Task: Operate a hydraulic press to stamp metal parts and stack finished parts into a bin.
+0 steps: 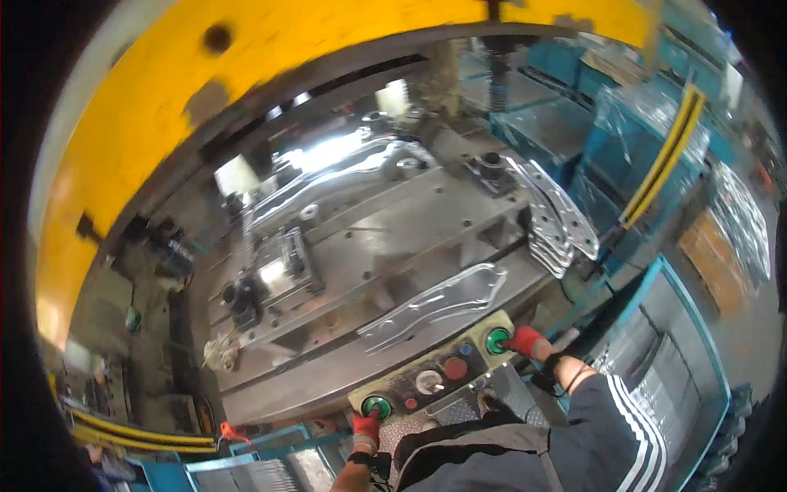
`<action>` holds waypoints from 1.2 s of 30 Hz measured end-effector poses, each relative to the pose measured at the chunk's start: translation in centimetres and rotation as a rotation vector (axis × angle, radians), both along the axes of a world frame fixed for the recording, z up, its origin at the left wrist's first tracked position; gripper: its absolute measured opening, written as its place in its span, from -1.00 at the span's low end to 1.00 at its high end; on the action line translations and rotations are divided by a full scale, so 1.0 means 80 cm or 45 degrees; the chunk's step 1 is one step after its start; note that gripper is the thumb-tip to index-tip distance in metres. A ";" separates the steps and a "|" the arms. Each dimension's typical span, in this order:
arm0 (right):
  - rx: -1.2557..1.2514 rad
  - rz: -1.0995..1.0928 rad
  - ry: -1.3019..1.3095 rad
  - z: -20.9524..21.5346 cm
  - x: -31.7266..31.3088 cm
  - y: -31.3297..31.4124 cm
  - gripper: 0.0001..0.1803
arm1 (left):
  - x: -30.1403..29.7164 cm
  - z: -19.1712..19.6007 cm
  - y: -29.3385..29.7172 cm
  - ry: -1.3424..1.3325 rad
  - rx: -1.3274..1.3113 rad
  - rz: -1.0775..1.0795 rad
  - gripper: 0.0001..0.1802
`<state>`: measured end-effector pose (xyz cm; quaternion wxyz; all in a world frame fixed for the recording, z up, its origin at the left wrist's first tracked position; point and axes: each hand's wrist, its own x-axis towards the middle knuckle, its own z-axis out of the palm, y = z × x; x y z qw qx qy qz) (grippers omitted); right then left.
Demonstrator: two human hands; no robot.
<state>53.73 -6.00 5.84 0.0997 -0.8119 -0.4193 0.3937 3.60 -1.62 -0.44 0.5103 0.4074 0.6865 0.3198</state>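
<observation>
My left hand, in a red glove, reaches to the green button at the left end of a control panel. One digit lies on that button and the other fingers look curled in. On the panel's right end, my right hand, also red-gloved, has a digit against a second green button. Neither hand carries anything. Just behind the panel a long shaped metal plate lies on the press bed. Deeper in, a shiny formed sheet part sits on the die.
A yellow press frame arches overhead. Several formed metal parts are stacked at the bed's right corner. A blue-framed bin of grey sheets stands at my right. Yellow guard bars rise at right. Another blue-edged bin stands low left.
</observation>
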 end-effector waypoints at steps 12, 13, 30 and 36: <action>-0.006 0.110 0.113 -0.016 0.019 0.006 -0.37 | -0.052 -0.068 0.003 0.691 -0.111 -0.099 -0.38; -0.007 0.133 0.121 0.017 0.017 0.003 -0.33 | -0.026 -0.034 -0.004 0.463 -0.091 -0.136 -0.33; 0.373 -0.048 -0.060 -0.032 0.006 -0.013 -0.35 | 0.043 0.028 0.027 0.127 -0.022 -0.418 -0.54; 0.418 -0.311 0.131 -0.018 -0.017 -0.056 -0.19 | 0.192 0.173 0.051 0.431 0.356 -0.982 -0.56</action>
